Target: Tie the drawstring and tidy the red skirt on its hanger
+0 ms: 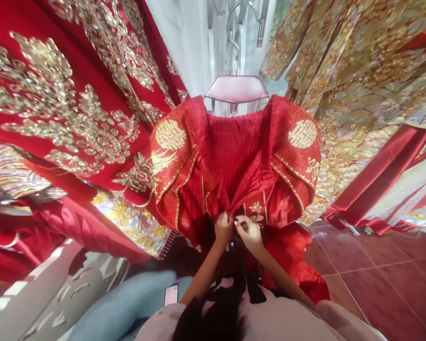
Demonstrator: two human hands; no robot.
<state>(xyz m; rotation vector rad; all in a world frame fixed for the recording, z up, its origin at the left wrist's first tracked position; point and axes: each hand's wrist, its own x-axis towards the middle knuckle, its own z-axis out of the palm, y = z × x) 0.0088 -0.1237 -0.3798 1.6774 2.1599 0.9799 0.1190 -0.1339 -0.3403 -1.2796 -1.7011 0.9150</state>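
My left hand and right hand meet low at the centre, side by side and almost touching. Both are closed in a pinch on the front opening of a red jacket. The left fingers grip the left edge of the cloth, and the right fingers hold the opposite edge by a small gold motif. I cannot see whether a button or loop sits between them.

The jacket hangs facing me on a pink padded hanger, with wide sleeves spread to both sides and a round gold emblem on each shoulder.

I judge that I am fastening or undoing the front closure near the waist. The next move would call for small, exact finger work while the two edges are held level.

Red, gold-embroidered robes hang close on my left, gold brocade garments on my right. Red floor tiles show at lower right.
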